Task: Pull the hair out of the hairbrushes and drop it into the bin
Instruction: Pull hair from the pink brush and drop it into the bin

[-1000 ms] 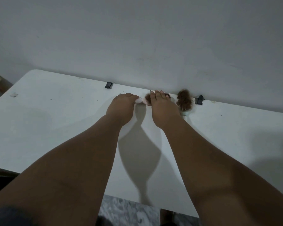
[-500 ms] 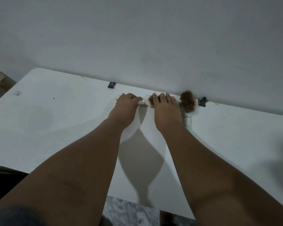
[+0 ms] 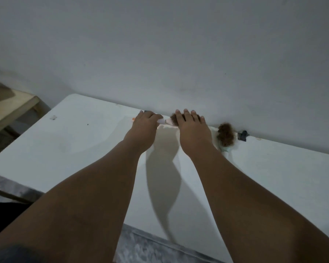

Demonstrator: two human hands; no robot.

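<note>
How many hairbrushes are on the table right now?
2. One hairbrush lies at the wall, its handle in the left hand and the right hand over its hairy head. The second hairbrush, full of hair, lies just right of the right hand.

Smooth matt table (image 3: 84, 141), fuzzy hair (image 3: 225, 134)

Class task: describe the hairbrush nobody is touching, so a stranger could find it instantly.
Follow the white table's far edge along the grey wall. Right of both hands lies a pale mint hairbrush, beside a black clip. Unlike its neighbour, its brown hair clump sits fully exposed.
</note>
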